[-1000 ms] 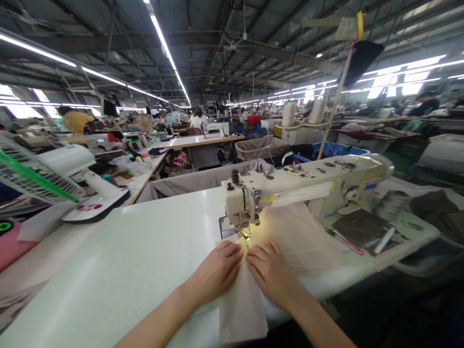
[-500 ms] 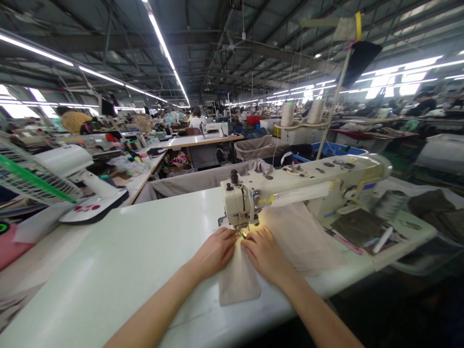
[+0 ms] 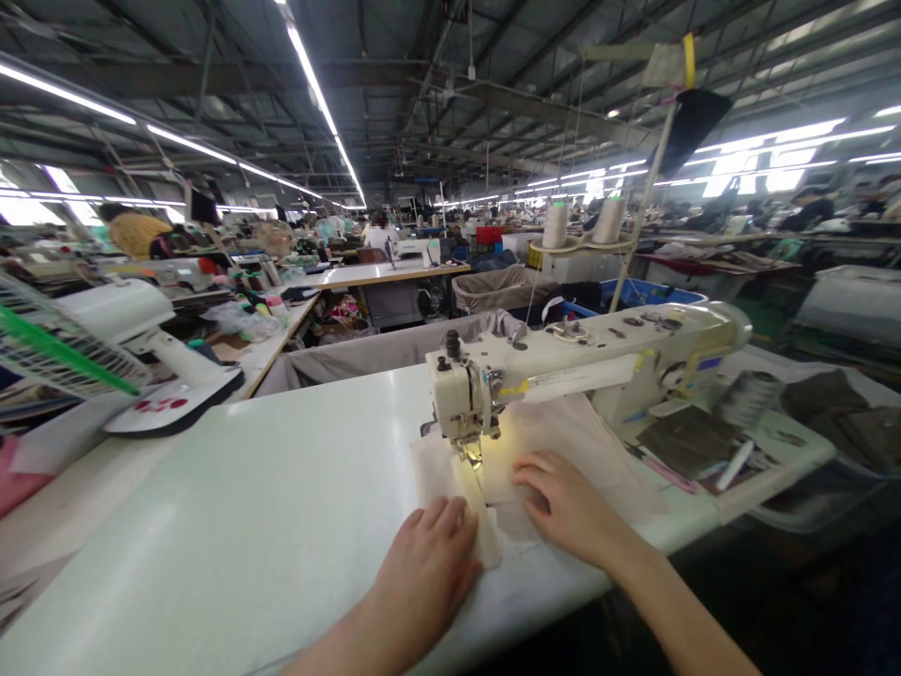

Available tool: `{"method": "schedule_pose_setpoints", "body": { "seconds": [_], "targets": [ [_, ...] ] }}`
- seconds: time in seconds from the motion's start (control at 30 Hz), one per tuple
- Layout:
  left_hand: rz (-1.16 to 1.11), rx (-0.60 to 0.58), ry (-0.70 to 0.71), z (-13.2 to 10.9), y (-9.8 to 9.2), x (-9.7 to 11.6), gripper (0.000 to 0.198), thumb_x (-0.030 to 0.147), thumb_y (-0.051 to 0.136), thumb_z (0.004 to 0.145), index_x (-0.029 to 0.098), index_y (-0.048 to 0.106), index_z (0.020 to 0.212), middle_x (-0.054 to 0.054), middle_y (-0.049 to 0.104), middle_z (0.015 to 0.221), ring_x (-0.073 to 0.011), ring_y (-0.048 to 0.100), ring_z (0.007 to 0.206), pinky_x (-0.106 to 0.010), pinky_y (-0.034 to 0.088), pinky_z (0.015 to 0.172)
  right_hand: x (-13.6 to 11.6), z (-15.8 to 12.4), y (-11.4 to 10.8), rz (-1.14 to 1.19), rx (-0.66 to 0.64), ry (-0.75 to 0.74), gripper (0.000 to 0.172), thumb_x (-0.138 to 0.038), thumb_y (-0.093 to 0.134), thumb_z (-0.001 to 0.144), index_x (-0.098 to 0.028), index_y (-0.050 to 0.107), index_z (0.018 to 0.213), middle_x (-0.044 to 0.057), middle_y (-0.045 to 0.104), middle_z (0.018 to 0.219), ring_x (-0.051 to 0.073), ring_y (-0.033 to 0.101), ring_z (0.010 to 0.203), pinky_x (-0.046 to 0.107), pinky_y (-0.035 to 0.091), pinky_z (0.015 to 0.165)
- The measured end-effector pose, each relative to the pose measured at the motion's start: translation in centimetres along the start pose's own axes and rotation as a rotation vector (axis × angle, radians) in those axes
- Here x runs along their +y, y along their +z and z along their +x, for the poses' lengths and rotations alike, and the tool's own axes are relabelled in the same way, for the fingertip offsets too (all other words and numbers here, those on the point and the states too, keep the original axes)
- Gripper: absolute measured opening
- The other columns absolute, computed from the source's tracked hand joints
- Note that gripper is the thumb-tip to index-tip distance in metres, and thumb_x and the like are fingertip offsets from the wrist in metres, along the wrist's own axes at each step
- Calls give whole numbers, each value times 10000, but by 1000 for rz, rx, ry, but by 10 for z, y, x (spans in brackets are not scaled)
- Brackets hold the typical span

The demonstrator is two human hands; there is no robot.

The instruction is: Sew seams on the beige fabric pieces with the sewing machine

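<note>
A cream sewing machine [image 3: 563,371] stands on a white table [image 3: 246,498], its needle lit from above. A pale beige fabric piece [image 3: 450,474] lies under the needle and reaches toward me. My left hand [image 3: 429,563] rests flat on the near end of that piece, fingers stretched out. My right hand [image 3: 567,507] lies flat to the right of the needle, fingers spread on a stack of the same pale fabric [image 3: 577,446].
A white desk fan [image 3: 119,352] stands at the table's left. Thread cones [image 3: 584,221] sit on a stand behind the machine. Dark fabric pieces and a pen [image 3: 732,465] lie at the right end. Fabric bins and other workers' stations fill the hall behind.
The fabric piece has moved away from me under the needle. My left hand slid back toward me; my right hand shifted right onto the fabric stack.
</note>
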State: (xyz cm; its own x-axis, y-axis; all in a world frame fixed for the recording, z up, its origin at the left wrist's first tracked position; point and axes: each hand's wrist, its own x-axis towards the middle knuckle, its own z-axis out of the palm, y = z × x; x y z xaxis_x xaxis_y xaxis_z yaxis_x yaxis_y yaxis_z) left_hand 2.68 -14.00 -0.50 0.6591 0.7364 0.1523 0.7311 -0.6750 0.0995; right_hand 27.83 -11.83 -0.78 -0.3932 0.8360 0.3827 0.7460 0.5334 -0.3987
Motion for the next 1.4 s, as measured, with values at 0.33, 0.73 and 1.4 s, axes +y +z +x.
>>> {"method": "schedule_pose_setpoints", "body": {
  "seconds": [0.33, 0.73, 1.4],
  "targets": [
    [197, 156, -189, 29, -6, -59, 288, 247, 570, 931, 186, 600, 1210, -143, 671, 1208, -317, 625, 1128, -454, 535, 929, 12, 0, -8, -50, -100, -127, 194, -136, 561, 968, -215, 737, 988, 61, 730, 1107, 223, 656, 1032, 374, 532, 916],
    [-204, 143, 152, 53, 13, -2, 273, 108, 463, 985, 172, 577, 1225, -123, 637, 1280, -256, 624, 1148, -426, 543, 998, 14, -6, 2, -132, -17, -236, 217, -108, 507, 994, -164, 714, 961, 100, 724, 1029, 227, 652, 959, 385, 551, 883],
    [-65, 292, 420, 27, -9, -20, 349, 198, 405, 1045, 146, 564, 1351, -127, 694, 1297, -249, 636, 1234, -454, 487, 1103, -56, -40, -8, -63, 263, -348, 149, -201, 534, 953, -171, 577, 1093, 127, 705, 1108, 227, 676, 1013, 329, 545, 872]
  ]
}}
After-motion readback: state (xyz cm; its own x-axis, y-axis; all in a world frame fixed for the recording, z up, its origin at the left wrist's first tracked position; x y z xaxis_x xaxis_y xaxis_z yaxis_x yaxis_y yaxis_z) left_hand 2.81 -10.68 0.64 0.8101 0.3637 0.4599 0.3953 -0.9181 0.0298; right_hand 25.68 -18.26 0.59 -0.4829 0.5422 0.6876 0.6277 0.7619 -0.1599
